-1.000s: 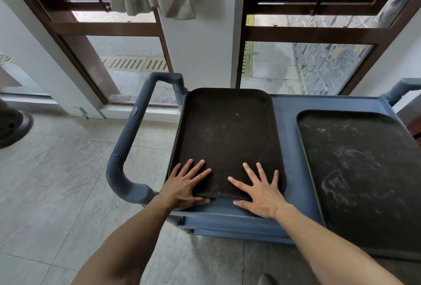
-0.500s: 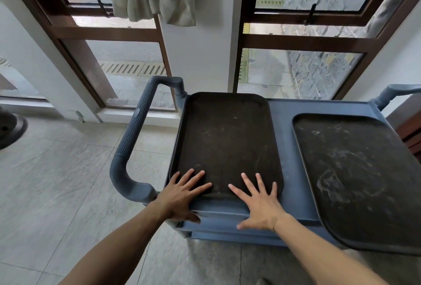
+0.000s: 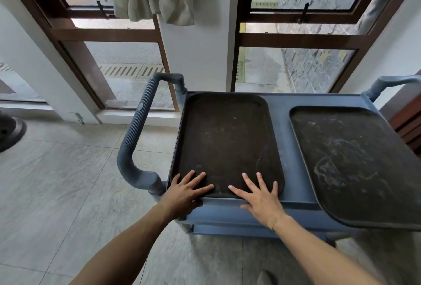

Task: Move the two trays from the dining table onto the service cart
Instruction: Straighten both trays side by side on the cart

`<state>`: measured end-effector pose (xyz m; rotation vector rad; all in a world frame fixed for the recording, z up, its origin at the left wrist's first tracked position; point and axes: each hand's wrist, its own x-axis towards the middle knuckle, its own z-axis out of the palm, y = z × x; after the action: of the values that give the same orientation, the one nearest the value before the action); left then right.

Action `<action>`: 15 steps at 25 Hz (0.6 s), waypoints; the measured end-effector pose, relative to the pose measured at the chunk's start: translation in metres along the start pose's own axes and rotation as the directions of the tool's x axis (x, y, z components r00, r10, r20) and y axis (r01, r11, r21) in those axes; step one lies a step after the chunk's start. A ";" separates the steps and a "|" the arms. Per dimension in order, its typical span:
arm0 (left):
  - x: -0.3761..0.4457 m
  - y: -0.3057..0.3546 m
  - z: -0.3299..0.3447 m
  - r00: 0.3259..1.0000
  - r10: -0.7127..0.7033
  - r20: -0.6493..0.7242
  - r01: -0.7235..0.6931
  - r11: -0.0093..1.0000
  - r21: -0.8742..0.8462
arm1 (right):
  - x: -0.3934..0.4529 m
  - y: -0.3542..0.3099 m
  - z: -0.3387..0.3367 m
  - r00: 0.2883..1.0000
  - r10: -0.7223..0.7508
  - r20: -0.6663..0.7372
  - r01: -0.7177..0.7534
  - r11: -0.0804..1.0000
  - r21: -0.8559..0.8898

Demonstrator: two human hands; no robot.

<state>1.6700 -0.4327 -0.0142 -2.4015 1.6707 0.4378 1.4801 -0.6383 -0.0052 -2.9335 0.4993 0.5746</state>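
Observation:
Two dark brown trays lie side by side on the top shelf of a blue-grey service cart (image 3: 293, 171). The left tray (image 3: 227, 139) sits flat within the shelf. The right tray (image 3: 355, 164) overhangs the cart's near edge. My left hand (image 3: 185, 191) rests flat with fingers spread on the left tray's near left corner. My right hand (image 3: 262, 196) lies flat with fingers spread on that tray's near edge and the cart rim. Neither hand grips anything.
The cart's ribbed left handle (image 3: 139, 130) sticks out toward the tiled floor (image 3: 57, 182). A second handle (image 3: 391, 82) shows at the far right. Wood-framed windows and a white pillar (image 3: 200, 45) stand right behind the cart. A dark round base (image 3: 9, 132) sits at the left edge.
My view has lifted slightly and both hands have slid back a little toward the left tray's near edge. The trays lie as before.

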 end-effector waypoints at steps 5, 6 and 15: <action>-0.008 0.011 0.004 0.997 -0.062 -0.043 0.061 0.998 -0.027 | -0.005 -0.003 0.000 1.000 0.000 0.004 0.000 1.000 0.012; -0.010 0.013 0.006 0.996 -0.077 -0.055 0.075 0.996 -0.039 | -0.007 -0.002 0.001 1.000 -0.003 0.014 0.002 1.000 0.019; -0.016 0.049 -0.004 0.971 -0.237 -0.030 0.228 0.956 -0.185 | -0.023 0.008 -0.007 0.999 -0.026 0.030 0.023 0.996 0.092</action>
<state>1.6195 -0.4367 -0.0041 -2.7219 1.3958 0.5114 1.4592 -0.6405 0.0095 -2.8357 0.4731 0.5771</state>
